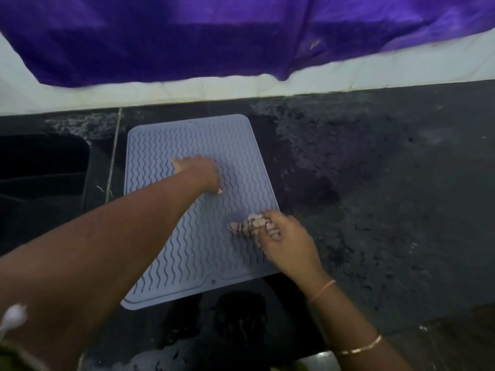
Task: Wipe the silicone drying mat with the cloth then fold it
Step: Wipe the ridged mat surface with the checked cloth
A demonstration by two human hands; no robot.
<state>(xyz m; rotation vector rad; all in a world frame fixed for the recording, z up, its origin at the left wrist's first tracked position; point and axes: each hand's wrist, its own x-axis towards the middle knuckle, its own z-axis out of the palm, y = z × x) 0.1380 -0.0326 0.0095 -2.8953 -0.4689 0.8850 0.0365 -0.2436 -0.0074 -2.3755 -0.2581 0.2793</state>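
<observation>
A pale grey-blue silicone drying mat (160, 156) with wavy ridges lies flat on the dark countertop. My left hand (199, 171) presses down on the mat's middle, fingers spread on its surface, holding nothing. My right hand (284, 236) sits at the mat's right edge, closed around a small bunched cloth (247, 224), pinkish with dark markings, which pokes out to the left and touches the mat.
The black speckled countertop (375, 183) stretches to the right. A dark sink basin (40, 167) lies left of the mat. A purple fabric (187, 36) hangs over a white tiled wall (160, 92) behind. Wet patches show on the counter near me.
</observation>
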